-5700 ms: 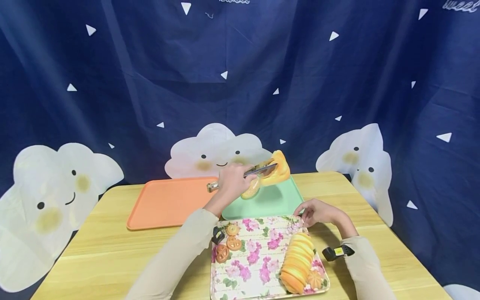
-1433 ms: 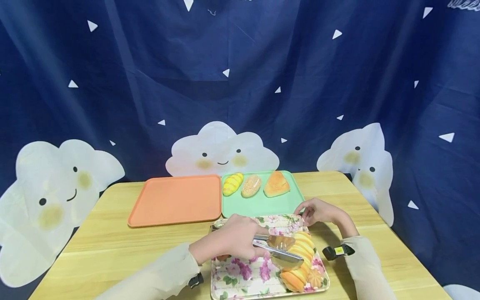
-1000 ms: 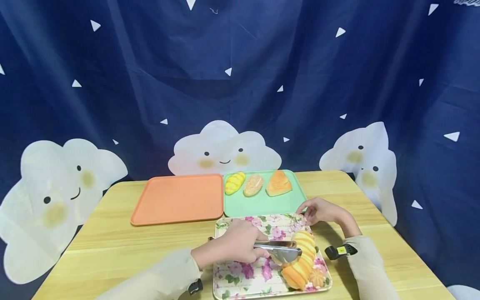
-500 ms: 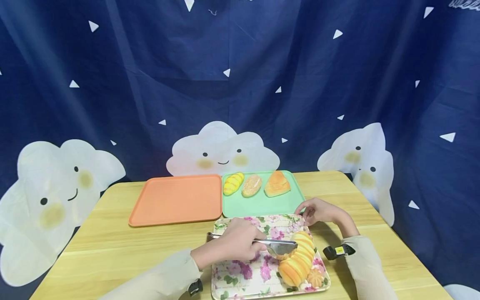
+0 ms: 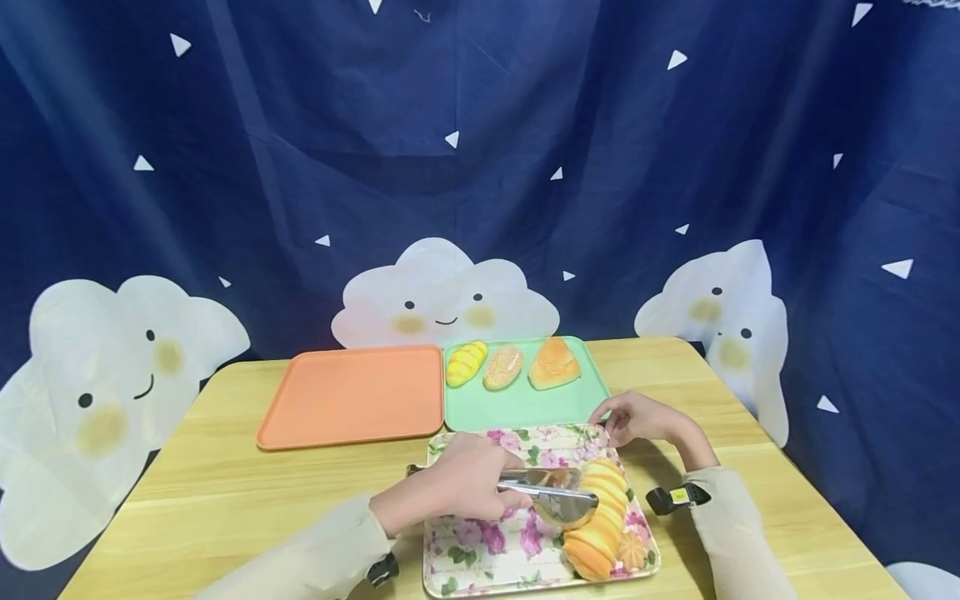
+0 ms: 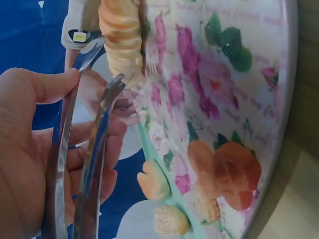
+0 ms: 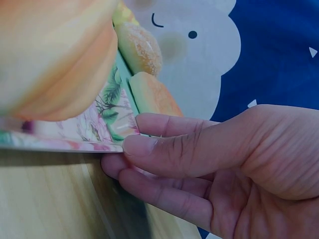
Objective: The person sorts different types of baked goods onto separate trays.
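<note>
steel tongs (image 5: 551,493) are gripped in the left hand (image 5: 457,487), the fingers curled round both arms so that the blades can be squeezed together; the blades are set slightly apart at the long ridged bread (image 5: 596,521), at its left flank, though whether it is already clamped cannot be told. the bread lies along the right side of the flowered tray (image 5: 495,554), which sits at the near edge of the wooden table (image 5: 225,500). a small round pastry (image 5: 632,550) is tucked just beside the bread's near end, and in the left wrist view two pretzel-shaped cookies (image 6: 227,172) are seen on the tray's far-left part.

the right hand (image 5: 637,417) is laid at the tray's far right corner: in the right wrist view its fingers (image 7: 164,149) are seen held nearly straight and close together, the tips pressed to the rim, apparently so that the tray is kept from sliding while the tongs are worked.

farther off, a green tray (image 5: 525,404) holds three breads in a row along its far edge, a yellow one (image 5: 465,364), a crumbed one (image 5: 502,367) and a wedge-shaped one (image 5: 553,364), kept close together so that room is left nearer. an orange tray (image 5: 348,396) lies touching its left side.
</note>
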Motion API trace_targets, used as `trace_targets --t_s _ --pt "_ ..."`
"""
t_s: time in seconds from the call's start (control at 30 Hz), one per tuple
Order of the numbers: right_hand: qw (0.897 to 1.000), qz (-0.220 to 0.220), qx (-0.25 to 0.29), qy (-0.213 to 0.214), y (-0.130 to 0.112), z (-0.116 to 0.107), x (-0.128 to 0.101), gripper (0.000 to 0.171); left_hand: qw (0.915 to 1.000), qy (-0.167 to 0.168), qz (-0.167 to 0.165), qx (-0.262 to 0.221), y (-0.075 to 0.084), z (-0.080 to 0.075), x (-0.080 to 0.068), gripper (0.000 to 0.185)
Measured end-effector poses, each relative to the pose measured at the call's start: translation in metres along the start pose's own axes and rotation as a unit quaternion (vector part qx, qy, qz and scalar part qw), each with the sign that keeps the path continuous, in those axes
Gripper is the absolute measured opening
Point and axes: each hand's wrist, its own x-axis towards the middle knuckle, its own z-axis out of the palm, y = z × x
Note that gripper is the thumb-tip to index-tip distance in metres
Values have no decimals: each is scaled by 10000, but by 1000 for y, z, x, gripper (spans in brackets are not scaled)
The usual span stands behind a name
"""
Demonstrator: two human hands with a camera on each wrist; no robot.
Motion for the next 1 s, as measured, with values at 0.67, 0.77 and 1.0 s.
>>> trace_targets --t_s 0.67,0.77,1.0 --pt "9999 -5 -105 13 0 2 3 35 9980 -584 -233 -84 10 -10 -6 54" --pt "9999 -15 -105 -4 1 1 2 36 9975 -643 -214 -185 10 -8 -3 52" --pt "10000 -21 -41 -9 2 0 1 36 9964 -432 -459 -570 12 1 1 45"
